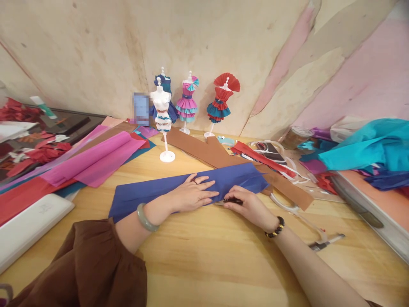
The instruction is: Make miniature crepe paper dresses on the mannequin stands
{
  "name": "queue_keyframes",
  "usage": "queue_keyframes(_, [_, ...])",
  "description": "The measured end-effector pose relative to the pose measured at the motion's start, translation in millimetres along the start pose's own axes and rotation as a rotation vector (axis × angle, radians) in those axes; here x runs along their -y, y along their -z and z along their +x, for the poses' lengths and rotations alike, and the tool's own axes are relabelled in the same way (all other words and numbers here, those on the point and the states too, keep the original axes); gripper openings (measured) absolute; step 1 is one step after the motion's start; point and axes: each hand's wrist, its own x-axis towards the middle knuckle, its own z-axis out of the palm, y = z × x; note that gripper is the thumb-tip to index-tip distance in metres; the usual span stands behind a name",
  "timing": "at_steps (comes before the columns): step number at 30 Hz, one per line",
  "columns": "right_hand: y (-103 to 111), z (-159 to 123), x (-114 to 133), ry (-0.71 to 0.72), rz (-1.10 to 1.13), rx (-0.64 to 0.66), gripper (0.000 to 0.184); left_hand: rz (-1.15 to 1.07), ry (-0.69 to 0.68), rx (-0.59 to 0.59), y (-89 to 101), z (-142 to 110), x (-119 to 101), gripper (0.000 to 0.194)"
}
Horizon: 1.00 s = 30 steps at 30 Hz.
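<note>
A long folded strip of blue crepe-like paper (pixel 153 190) lies across the wooden table. My left hand (pixel 191 194) rests flat on it with the fingers stretched out, pressing it down. At the paper's near edge, just right of those fingertips, my right hand (pixel 247 207) is closed around a black-handled blade (pixel 234 200). Its metal tip points left against the paper's edge; whether it is a knife or scissors I cannot tell. Behind the paper stands a white mini mannequin (pixel 160 100) with teal-and-brown bands at its waist.
Dressed mini mannequins in blue, pink (pixel 187 102) and red (pixel 220 100) stand by the wall. Brown paper strips (pixel 204 151) lie behind the blue one. Pink and red sheets (pixel 96 160) and a white case (pixel 35 226) are left; turquoise paper (pixel 367 147) and a black-and-silver tool (pixel 326 243) are right.
</note>
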Motion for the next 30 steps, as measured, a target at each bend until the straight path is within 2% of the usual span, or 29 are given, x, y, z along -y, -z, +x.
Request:
queue_keyframes(9, [4.0,-0.4,-0.1,0.029,-0.032,-0.014,0.024,-0.007,-0.009,0.004,1.4,-0.8,-0.8,0.044])
queue_keyframes(30, [-5.2,0.7,0.5,0.040,0.005,-0.021,0.018,0.001,-0.022,-0.021,-2.6,-0.8,1.3,0.046])
